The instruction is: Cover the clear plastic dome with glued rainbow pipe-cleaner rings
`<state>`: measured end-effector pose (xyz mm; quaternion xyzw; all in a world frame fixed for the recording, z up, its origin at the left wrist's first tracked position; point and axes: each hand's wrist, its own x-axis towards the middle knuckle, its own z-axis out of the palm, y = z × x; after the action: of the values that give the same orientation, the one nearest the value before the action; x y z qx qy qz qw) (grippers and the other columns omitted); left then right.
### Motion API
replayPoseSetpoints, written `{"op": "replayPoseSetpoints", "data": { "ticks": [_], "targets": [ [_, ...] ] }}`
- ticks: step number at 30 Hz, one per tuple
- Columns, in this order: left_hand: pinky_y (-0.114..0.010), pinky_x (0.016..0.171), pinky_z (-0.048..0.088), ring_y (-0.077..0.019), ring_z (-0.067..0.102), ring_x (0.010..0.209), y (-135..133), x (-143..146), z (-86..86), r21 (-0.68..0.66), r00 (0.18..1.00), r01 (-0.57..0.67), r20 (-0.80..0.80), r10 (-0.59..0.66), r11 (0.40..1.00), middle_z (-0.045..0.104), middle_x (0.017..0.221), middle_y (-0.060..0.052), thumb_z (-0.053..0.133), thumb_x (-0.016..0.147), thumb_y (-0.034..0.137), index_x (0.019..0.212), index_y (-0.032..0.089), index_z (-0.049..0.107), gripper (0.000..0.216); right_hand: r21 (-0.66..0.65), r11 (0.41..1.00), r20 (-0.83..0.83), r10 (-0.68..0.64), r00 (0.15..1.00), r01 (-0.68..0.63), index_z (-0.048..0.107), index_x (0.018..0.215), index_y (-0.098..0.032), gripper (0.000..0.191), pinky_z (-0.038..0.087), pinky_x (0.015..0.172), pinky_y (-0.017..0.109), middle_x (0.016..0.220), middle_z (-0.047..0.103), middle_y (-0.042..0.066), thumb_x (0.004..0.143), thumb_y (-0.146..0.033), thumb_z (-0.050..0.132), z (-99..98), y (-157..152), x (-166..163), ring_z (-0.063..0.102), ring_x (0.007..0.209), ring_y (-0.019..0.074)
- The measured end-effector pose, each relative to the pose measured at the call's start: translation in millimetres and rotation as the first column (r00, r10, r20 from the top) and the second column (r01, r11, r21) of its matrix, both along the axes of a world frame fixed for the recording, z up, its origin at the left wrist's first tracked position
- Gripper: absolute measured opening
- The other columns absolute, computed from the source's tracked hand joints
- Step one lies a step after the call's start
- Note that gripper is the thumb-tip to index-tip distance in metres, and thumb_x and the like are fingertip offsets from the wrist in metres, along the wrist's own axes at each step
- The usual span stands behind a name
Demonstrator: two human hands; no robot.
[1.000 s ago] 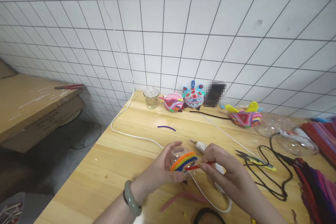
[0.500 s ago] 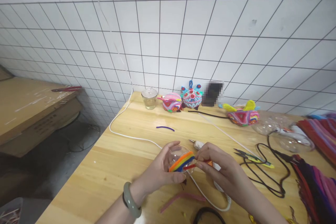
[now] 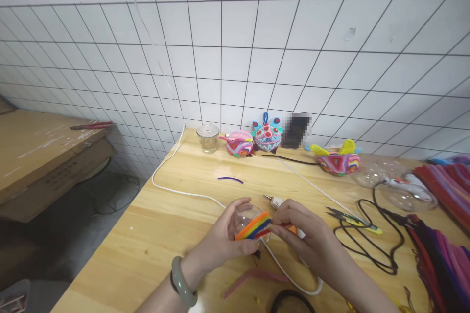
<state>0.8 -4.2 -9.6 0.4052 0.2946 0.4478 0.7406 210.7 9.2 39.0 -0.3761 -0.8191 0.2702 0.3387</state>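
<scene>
My left hand is wrapped round a clear plastic ball that bears orange, yellow and blue stripes of fuzzy pipe cleaner. A red pipe cleaner lies along the lower edge of the blue stripe. My right hand pinches this red strand between thumb and fingers at the ball's right side. Behind the right hand, partly hidden, lies a glue gun with its metal tip showing and a white cord. A pink strip rests on the table below the ball.
Along the wall stand a lidded glass cup and colourful finished ornaments. A short purple pipe cleaner lies mid-table. To the right are yellow-handled snips, a looped black cord, clear balls and bundled pipe cleaners.
The red strand now lies closer against the blue stripe, and my right fingertips have shifted slightly towards the ball. My left hand keeps its hold. The view has moved a little.
</scene>
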Motion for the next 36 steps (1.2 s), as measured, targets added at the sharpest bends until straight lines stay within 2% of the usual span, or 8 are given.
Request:
{"op": "replayPoseSetpoints", "data": {
  "ticks": [13, 21, 28, 36],
  "targets": [
    [-0.047, 0.098, 0.04, -0.0266, 0.056, 0.113, 0, 0, 2.5, 0.017, 1.0, -0.01, -0.007, 0.011, 1.0, 0.057, 0.123, -0.01, 0.087, 0.064, 0.035, 0.129, 0.027, 0.047, 0.076, 0.101, 0.995, 0.098, -0.031, 0.995, 0.021, 0.06, 0.083, -0.02, 0.014, 0.046, 0.062, 0.028, 0.079, 0.062, 0.003, 0.096, -0.018, 0.054, 2.1, -3, -6, 0.059, 0.071, 0.017],
    [-0.044, 0.097, 0.042, -0.0277, 0.054, 0.117, -1, 1, 2.7, 0.017, 0.998, -0.054, -0.036, 0.054, 0.998, 0.047, 0.135, -0.012, 0.087, 0.064, 0.036, 0.13, 0.028, 0.048, 0.077, 0.148, 0.987, 0.119, -0.081, 0.99, 0.062, 0.06, 0.081, -0.02, 0.015, 0.048, 0.061, 0.028, 0.078, 0.063, 0.004, 0.094, -0.017, 0.053, 2.3, -4, -9, 0.061, 0.07, 0.0173],
    [-0.043, 0.094, 0.044, -0.0266, 0.057, 0.112, -2, 0, 3.4, 0.007, 0.999, -0.042, -0.024, 0.042, 0.999, 0.051, 0.13, -0.01, 0.084, 0.067, 0.036, 0.132, 0.029, 0.047, 0.075, 0.224, 0.971, 0.066, -0.099, 0.993, 0.082, 0.059, 0.081, -0.022, 0.013, 0.051, 0.059, 0.025, 0.076, 0.062, 0.003, 0.094, -0.018, 0.056, 0.7, -5, -13, 0.062, 0.066, 0.0158],
    [-0.045, 0.1, 0.039, -0.0281, 0.054, 0.118, -2, 0, -0.5, 0.041, 0.997, -0.065, -0.041, 0.067, 0.997, 0.047, 0.135, -0.012, 0.083, 0.069, 0.037, 0.132, 0.027, 0.046, 0.074, 0.239, 0.966, 0.065, -0.121, 0.991, 0.102, 0.06, 0.083, -0.022, 0.015, 0.053, 0.058, 0.027, 0.076, 0.064, 0.004, 0.096, -0.022, 0.053, -3.9, -6, -17, 0.064, 0.067, 0.0173]
  ]
}}
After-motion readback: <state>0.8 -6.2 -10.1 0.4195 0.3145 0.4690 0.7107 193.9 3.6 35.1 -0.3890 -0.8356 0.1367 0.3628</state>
